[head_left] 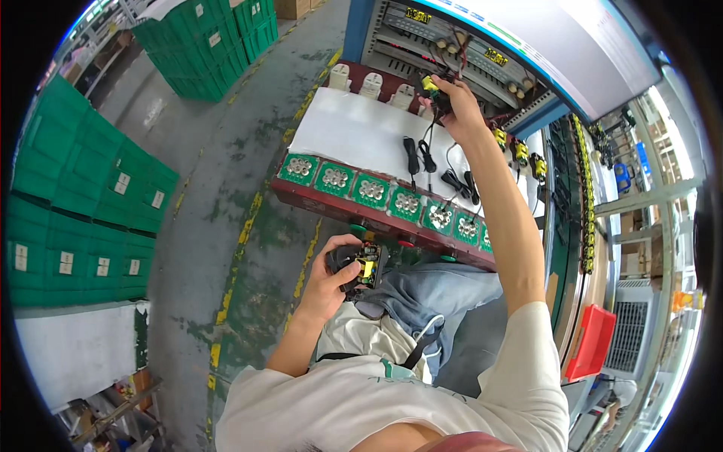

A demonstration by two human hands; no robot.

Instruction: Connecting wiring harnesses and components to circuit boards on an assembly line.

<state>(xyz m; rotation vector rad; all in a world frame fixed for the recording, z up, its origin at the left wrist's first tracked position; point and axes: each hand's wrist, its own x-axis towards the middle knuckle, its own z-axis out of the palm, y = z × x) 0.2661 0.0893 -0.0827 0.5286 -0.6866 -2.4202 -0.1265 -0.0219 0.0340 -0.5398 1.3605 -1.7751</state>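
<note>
1. One black-cased circuit unit (367, 267) sits in my left hand (325, 282), fingers curled half closed around it, between my lap (437, 290) and the worktop (305, 193).
2. My right hand (462, 113) has its fingers closed on a yellow-and-black unit (430, 84) at the far side, near white sockets (370, 85).
3. Black cables (410, 156) lie across the white sheet (346, 124), beyond green boards (370, 189).

Left of the yellow floor stripe (242, 236) stand a near stack of green crates (68, 192) and, farther along, a second green stack (197, 53); well to its right, a red bin (591, 344) and a grey louvred unit (631, 324).
</note>
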